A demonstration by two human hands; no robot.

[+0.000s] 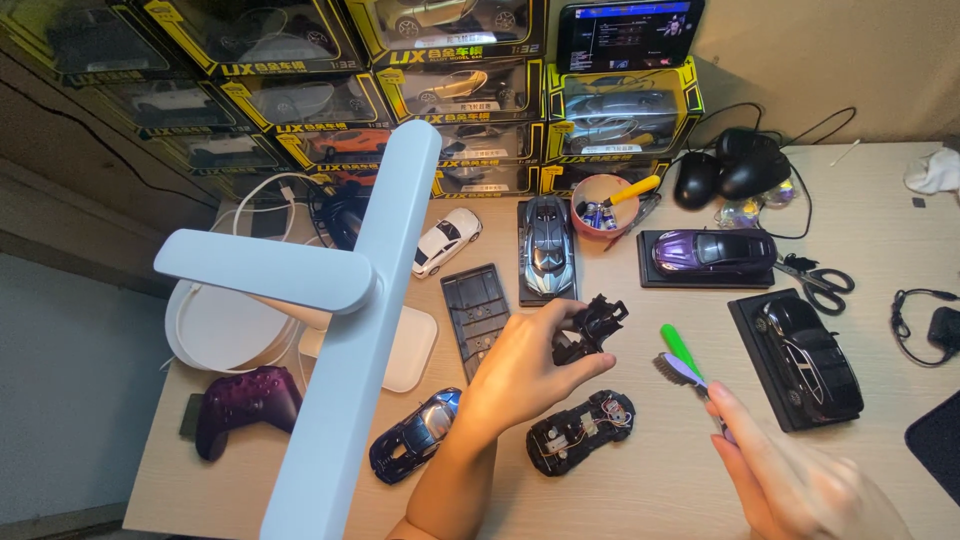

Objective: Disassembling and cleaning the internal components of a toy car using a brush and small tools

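While looking down through the head camera, noting the following. Left hand [520,375] pinching a black plastic car part [590,328] between thumb and fingers, closed on it, holding it lifted clear of the desk [640,490]. Right hand [800,480], blurred, wrapping around the handle of a small brush [686,362]; fingers closed on it, exact finger placement not resolvable. Brush pointing up and to the left, green end outermost, long axis running diagonally from the right hand toward the held part. Bristled head sitting just to the right of and slightly below the part, near but apart from it. Left hand nearer the part, obviously; right hand reaching it only through the brush.

Lying directly below the part, on the desk: an opened toy car chassis [580,432] with wiring showing, and left of it a dark blue toy car [415,448].

Surface: pale wood-grain desk, crowded. Standing further back: grey model car [547,245] on a base, purple model car [714,250], black model car [810,358] on a stand, scissors [818,282], a pink cup [603,205] holding batteries. White desk lamp [350,300] blocking much of the left side, dark red game controller [245,402] beneath. Stacked yellow-trimmed boxes [460,85] of model cars lining the wall behind.
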